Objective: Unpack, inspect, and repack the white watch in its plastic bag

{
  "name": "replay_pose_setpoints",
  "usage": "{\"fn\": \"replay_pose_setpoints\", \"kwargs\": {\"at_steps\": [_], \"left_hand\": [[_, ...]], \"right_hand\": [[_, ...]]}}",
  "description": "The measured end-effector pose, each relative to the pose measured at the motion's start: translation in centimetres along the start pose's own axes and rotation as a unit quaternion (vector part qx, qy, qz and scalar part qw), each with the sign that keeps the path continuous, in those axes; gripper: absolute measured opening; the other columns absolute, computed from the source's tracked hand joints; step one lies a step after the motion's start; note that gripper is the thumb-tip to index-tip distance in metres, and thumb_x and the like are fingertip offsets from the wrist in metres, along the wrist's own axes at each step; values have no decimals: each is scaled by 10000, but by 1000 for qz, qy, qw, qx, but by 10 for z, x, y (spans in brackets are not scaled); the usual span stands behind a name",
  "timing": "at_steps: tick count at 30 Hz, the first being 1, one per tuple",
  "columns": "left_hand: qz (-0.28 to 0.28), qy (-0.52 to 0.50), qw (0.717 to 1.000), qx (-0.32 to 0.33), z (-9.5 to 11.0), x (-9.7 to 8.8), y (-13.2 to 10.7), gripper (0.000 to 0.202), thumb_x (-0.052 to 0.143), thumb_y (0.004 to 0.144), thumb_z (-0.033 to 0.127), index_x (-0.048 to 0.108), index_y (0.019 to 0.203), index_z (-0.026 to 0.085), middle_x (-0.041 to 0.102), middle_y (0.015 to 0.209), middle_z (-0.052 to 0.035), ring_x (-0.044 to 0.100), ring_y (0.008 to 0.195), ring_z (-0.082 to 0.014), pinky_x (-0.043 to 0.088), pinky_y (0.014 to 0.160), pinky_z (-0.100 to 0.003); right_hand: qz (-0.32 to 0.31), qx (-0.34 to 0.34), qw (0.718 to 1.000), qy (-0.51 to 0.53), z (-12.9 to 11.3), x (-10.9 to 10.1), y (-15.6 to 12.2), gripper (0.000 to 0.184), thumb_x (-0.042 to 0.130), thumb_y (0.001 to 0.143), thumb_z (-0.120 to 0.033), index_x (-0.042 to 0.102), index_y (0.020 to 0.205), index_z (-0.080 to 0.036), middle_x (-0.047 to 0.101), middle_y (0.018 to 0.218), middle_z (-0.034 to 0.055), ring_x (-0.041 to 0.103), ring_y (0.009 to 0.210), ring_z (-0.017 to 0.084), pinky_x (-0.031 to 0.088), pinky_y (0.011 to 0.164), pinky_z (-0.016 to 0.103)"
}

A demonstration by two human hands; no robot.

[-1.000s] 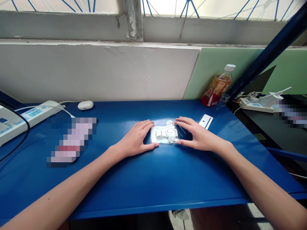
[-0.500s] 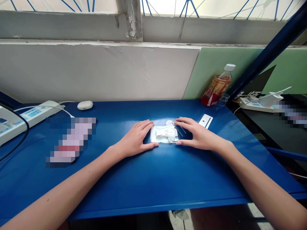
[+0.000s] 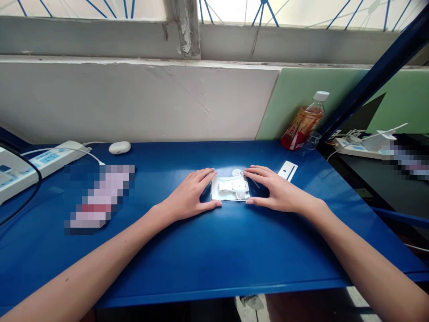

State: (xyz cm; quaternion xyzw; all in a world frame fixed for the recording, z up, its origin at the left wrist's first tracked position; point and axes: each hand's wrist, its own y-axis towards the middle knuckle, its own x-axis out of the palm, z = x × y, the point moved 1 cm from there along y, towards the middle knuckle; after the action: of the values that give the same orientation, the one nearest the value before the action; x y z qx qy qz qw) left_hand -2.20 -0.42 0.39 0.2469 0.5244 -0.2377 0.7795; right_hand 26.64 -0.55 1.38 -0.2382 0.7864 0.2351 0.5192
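Note:
A small clear plastic packet [image 3: 229, 188] with white parts inside lies flat near the middle of the blue table [image 3: 214, 250]. My left hand [image 3: 188, 195] rests on the table at the packet's left edge, fingers stretched out, thumb and fingertips touching its corners. My right hand [image 3: 273, 189] lies at the packet's right edge in the same way, fingers extended and touching it. Neither hand lifts the packet.
A white strip with a dark line [image 3: 287, 170] lies right of my right hand. A bottle of amber drink [image 3: 304, 121] stands at the back right. A white earbud case [image 3: 119, 147] and a power strip [image 3: 36, 164] sit at the left. A blue post [image 3: 368, 76] slants at the right.

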Motion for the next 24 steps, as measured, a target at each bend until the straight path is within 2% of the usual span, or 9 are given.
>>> {"fn": "replay_pose_setpoints", "kwargs": {"at_steps": [6, 10, 13, 16, 20, 24], "left_hand": [[-12, -31, 999, 38, -1, 1, -1, 653, 537, 964, 548, 433, 1490, 176, 470, 1526, -127, 430, 1418, -296, 405, 1141, -443], [1, -18, 998, 56, -1, 2, -1, 580, 491, 1003, 496, 434, 1490, 184, 493, 1509, -125, 445, 1408, -293, 410, 1135, -452], [13, -5, 997, 76, 1, 2, -1, 528, 439, 1032, 464, 456, 1471, 170, 518, 1485, -135, 465, 1394, -292, 400, 1138, -472], [44, -3, 994, 95, 2, 1, 0, 458, 362, 1061, 418, 536, 1393, 156, 598, 1401, -142, 541, 1325, -291, 431, 1104, -481], [113, -26, 988, 98, 4, 2, 0, 397, 355, 1063, 375, 614, 1268, 153, 704, 1232, -127, 669, 1137, -280, 526, 972, -441], [191, -74, 974, 97, 11, 1, -3, 352, 433, 1042, 311, 522, 1359, 187, 717, 1184, -96, 693, 1075, -230, 554, 927, -382]], "right_hand": [[-4, 1, 1000, -11, -1, 0, -1, 764, 556, 901, -631, 492, 1454, -107, 476, 1511, 204, 405, 1420, 363, 400, 1139, 549], [11, -30, 999, -6, -2, -2, -2, 810, 673, 831, -611, 487, 1456, -130, 474, 1508, 202, 449, 1384, 366, 434, 1108, 544], [26, -69, 997, 9, -2, -2, -2, 574, 699, 870, -448, 584, 1372, -195, 569, 1426, 151, 548, 1290, 322, 486, 1051, 498], [63, -105, 992, 23, -4, -1, -1, 345, 627, 936, -303, 665, 1269, -220, 670, 1290, 122, 642, 1144, 287, 526, 963, 471], [130, -122, 981, 83, -10, 0, 0, 241, 586, 963, -247, 707, 1161, -183, 733, 1154, 122, 695, 1023, 240, 556, 869, 384], [172, -56, 967, 180, -17, 0, 1, 168, 608, 946, -240, 693, 1079, -181, 763, 961, 75, 712, 825, 177, 568, 737, 297]]}}
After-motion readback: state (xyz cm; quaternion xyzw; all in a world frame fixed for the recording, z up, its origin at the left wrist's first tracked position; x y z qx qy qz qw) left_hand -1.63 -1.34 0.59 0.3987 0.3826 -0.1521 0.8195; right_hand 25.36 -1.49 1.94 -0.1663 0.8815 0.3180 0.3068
